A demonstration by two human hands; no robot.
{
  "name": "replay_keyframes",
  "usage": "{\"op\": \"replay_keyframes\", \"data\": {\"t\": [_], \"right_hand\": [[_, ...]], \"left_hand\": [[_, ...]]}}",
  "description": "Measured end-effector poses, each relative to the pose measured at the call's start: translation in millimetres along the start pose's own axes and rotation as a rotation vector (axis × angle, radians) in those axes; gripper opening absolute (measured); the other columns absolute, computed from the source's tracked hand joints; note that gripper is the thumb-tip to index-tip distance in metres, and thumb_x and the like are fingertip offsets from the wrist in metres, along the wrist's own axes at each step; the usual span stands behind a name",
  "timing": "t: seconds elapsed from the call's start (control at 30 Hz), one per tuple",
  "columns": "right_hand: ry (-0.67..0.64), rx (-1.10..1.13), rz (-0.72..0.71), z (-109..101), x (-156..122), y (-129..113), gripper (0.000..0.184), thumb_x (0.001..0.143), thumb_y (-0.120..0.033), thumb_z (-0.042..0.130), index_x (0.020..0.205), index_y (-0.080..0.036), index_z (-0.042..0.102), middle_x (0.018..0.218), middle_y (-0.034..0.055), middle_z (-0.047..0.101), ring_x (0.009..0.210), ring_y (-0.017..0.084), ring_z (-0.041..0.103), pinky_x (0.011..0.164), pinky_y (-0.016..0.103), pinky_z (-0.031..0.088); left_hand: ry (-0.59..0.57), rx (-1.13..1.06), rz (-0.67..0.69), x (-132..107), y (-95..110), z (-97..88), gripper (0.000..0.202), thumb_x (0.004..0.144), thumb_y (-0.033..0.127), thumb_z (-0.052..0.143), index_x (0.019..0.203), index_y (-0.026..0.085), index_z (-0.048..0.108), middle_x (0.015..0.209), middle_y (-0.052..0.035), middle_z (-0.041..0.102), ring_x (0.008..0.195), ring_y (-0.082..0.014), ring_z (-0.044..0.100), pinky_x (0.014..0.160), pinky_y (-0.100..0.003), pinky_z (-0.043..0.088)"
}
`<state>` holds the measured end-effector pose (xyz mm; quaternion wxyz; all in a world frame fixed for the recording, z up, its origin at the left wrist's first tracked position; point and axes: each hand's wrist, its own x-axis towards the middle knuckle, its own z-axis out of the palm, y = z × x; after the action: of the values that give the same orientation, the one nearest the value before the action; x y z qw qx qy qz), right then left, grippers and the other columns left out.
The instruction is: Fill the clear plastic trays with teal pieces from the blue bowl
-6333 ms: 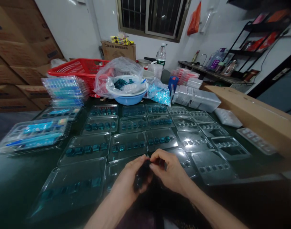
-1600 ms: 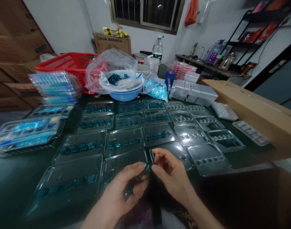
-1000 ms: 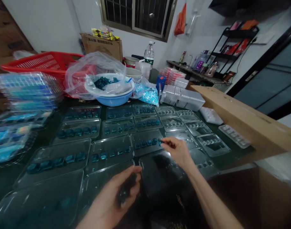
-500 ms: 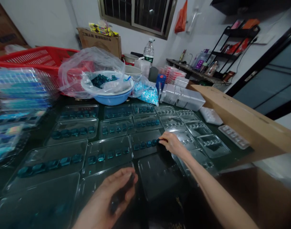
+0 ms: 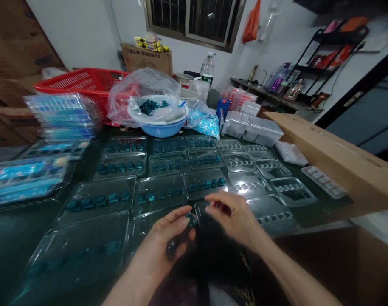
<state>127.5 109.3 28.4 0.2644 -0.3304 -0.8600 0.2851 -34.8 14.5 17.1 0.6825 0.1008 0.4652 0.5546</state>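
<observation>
Teal faceted plastic gems (image 5: 191, 219) show between the thumb and fingers of my left hand (image 5: 164, 244), which is closed round them. A dark piece lies lower in the same palm, too shaded to name. My right hand (image 5: 237, 216) hovers just right of it, fingers bent and apart, with no gem visible in them. Beyond both hands is a clear plastic tray (image 5: 205, 175) with a row of teal gems (image 5: 207, 184) in its pockets. Under the right hand, another clear tray (image 5: 200, 208) is mostly hidden.
Several similar trays (image 5: 160, 187) cover the dark table. Behind them stand a blue basin (image 5: 164, 129) of teal gems, a bag of light-blue pieces (image 5: 206, 124) and a red basket (image 5: 76, 83). Stacked filled packs (image 5: 65, 117) are at left; a cardboard box (image 5: 327, 144) borders the right.
My right hand has come off the gem at the right end of the tray's row and drawn back toward my left hand. The left hand has shifted slightly right, and the view has turned left.
</observation>
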Motion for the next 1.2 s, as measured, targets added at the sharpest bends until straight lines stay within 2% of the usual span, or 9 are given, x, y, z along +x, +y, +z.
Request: {"op": "replay_keyframes", "data": {"t": [0.13, 0.23, 0.37, 0.47, 0.6, 0.77, 0.83, 1.0, 1.2], "right_hand": [[-0.015, 0.112, 0.048, 25, -20, -32, 0.009, 0.078, -0.023, 0.054, 0.086, -0.021, 0.057, 0.072, -0.0016, 0.054, 0.061, 0.01, 0.05, 0.057, 0.021, 0.038], [0.056, 0.087, 0.108, 36, -24, -34, 0.011, 0.077, -0.018, 0.053, 0.087, -0.02, 0.056, 0.073, -0.0009, 0.054, 0.065, 0.012, 0.05, 0.06, 0.023, 0.038], [0.076, 0.072, 0.11, 43, -28, -36, 0.017, 0.078, -0.015, 0.048, 0.091, -0.022, 0.056, 0.074, 0.0003, 0.054, 0.067, 0.013, 0.051, 0.06, 0.024, 0.038], [0.111, 0.041, 0.103, 48, -31, -41, 0.018, 0.081, -0.017, 0.044, 0.09, -0.022, 0.058, 0.077, 0.0023, 0.054, 0.068, 0.014, 0.05, 0.062, 0.025, 0.038], [0.168, 0.025, 0.109, 54, -33, -43, 0.018, 0.082, -0.018, 0.042, 0.084, -0.021, 0.06, 0.078, 0.0039, 0.054, 0.069, 0.015, 0.049, 0.063, 0.027, 0.038], [0.118, 0.381, 0.256, 54, -25, -37, 0.005, 0.074, -0.016, 0.05, 0.073, -0.017, 0.054, 0.065, -0.0007, 0.052, 0.058, 0.011, 0.048, 0.053, 0.021, 0.038], [0.064, 0.544, 0.33, 51, -22, -34, 0.002, 0.071, -0.015, 0.051, 0.07, -0.016, 0.052, 0.06, -0.0028, 0.049, 0.054, 0.009, 0.045, 0.049, 0.019, 0.036], [0.031, 0.745, 0.476, 47, -19, -28, 0.005, 0.069, -0.016, 0.052, 0.066, -0.016, 0.049, 0.053, -0.006, 0.04, 0.047, 0.006, 0.035, 0.043, 0.016, 0.028], [0.0, 0.964, 0.54, 51, -23, -26, 0.007, 0.071, -0.018, 0.05, 0.066, -0.017, 0.045, 0.046, -0.009, 0.03, 0.039, 0.004, 0.023, 0.037, 0.016, 0.017]], "left_hand": [[0.001, 0.035, 0.087, -2, -7, 2.1, 0.029, 0.066, 0.02, 0.064, 0.094, 0.016, 0.059, 0.07, -0.0037, 0.059, 0.052, -0.0086, 0.052, 0.036, -0.015, 0.029], [0.032, 0.104, 0.187, -6, -12, 4.2, 0.027, 0.069, 0.025, 0.06, 0.094, 0.015, 0.059, 0.061, -0.0016, 0.058, 0.043, -0.007, 0.045, 0.035, -0.017, 0.029], [0.072, 0.284, 0.311, -10, -17, 4.7, 0.031, 0.073, 0.031, 0.054, 0.101, 0.017, 0.058, 0.051, 0.0027, 0.054, 0.038, -0.0072, 0.042, 0.036, -0.019, 0.031], [0.063, 0.38, 0.349, -10, -17, 3.9, 0.035, 0.074, 0.031, 0.053, 0.106, 0.018, 0.056, 0.052, 0.0024, 0.056, 0.039, -0.0088, 0.043, 0.037, -0.02, 0.032], [0.121, 0.433, 0.374, -10, -13, 5.0, 0.033, 0.07, 0.029, 0.057, 0.101, 0.018, 0.061, 0.052, 0.0003, 0.058, 0.041, -0.0116, 0.046, 0.038, -0.022, 0.033], [0.153, 0.606, 0.475, -13, -10, 7.5, 0.027, 0.071, 0.028, 0.056, 0.096, 0.019, 0.062, 0.054, 0.0001, 0.057, 0.044, -0.0114, 0.047, 0.042, -0.021, 0.035], [0.105, 0.586, 0.433, -12, -11, 6.2, 0.027, 0.073, 0.029, 0.053, 0.098, 0.019, 0.059, 0.052, 0.0015, 0.054, 0.042, -0.0105, 0.045, 0.041, -0.021, 0.034], [-0.109, 0.281, 0.11, -8, -6, -0.7, 0.021, 0.077, 0.026, 0.043, 0.094, 0.018, 0.053, 0.051, 0.0006, 0.053, 0.037, -0.0075, 0.039, 0.033, -0.017, 0.023], [-0.215, 0.262, -0.02, -11, 5, -1.9, 0.023, 0.07, 0.012, 0.04, 0.087, 0.016, 0.055, 0.048, 0.0001, 0.05, 0.039, -0.0076, 0.041, 0.033, -0.015, 0.019]]}}
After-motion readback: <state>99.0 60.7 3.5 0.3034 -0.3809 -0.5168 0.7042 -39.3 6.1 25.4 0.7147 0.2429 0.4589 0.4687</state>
